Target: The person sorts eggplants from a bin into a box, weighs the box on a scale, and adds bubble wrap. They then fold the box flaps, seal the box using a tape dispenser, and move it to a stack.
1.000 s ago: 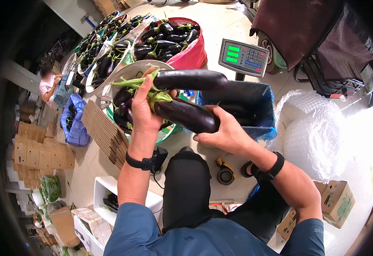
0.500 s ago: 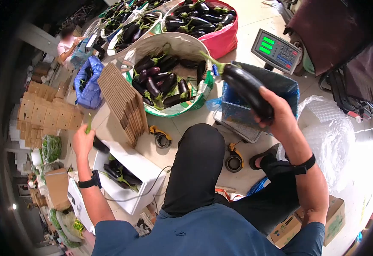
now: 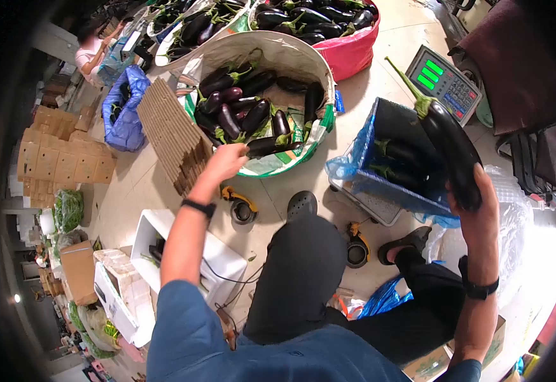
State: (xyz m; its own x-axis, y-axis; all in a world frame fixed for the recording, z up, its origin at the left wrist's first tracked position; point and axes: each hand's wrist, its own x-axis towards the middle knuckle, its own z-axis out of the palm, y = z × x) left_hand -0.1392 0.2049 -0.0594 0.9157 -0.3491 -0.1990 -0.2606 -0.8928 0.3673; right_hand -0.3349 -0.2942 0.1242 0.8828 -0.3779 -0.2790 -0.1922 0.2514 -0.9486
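- A glossy, dark, elongated eggplant (image 3: 453, 143) with a green stem slants across the right side of a bin (image 3: 411, 198) lined in blue plastic; other eggplants lie inside.
- A round, pale bag (image 3: 271, 51) with green trim holds more eggplants, beside ridged cardboard (image 3: 173, 127).
- Pale tiled floor (image 3: 278, 200); crumpled bubble wrap (image 3: 507, 223) at right, a green-lit scale display (image 3: 443, 83) beyond.
- Right grip (image 3: 478, 200): wrapped around the eggplant's blunt end, stem away.
- Left grip (image 3: 226, 164): arm stretched forward, at the bag's near rim; cannot tell whether it pinches anything.
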